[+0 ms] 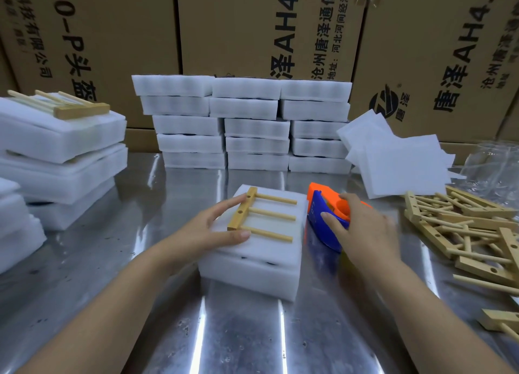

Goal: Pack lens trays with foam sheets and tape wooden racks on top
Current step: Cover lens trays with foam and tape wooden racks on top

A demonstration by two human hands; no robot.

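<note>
Wooden rack (261, 215): flat on top of the foam-wrapped tray pack (252, 272), crossbar under the left grip, three dowels pointing toward the right grip.
Left grip (213, 233): released, fingers straight, forefinger at the crossbar's far end, thumb at its near end, palm down on the foam.
Right grip (362, 227): clasping the orange-and-blue tape dispenser (325, 213), fingers curled over its top, dispenser nose at the pack's right edge; slightly blurred.
Beneath both grips: steel desk (238, 331), carrying the pack.
Beyond the grips: three columns of foam-wrapped packs (252, 120), five high, against brown cartons (238, 22) printed "AH4.0", "唐泽", "沧州唐泽通信" and "头盔".
Right of the right grip: loose foam sheets (398, 160), a heap of racks (463, 233) and, farther back, a clear plastic bag (494, 163); contents of the bag not discernible.
Left of the left grip: stacked foam bundles (61, 137), with a single rack (70, 105) lying on the topmost one.
</note>
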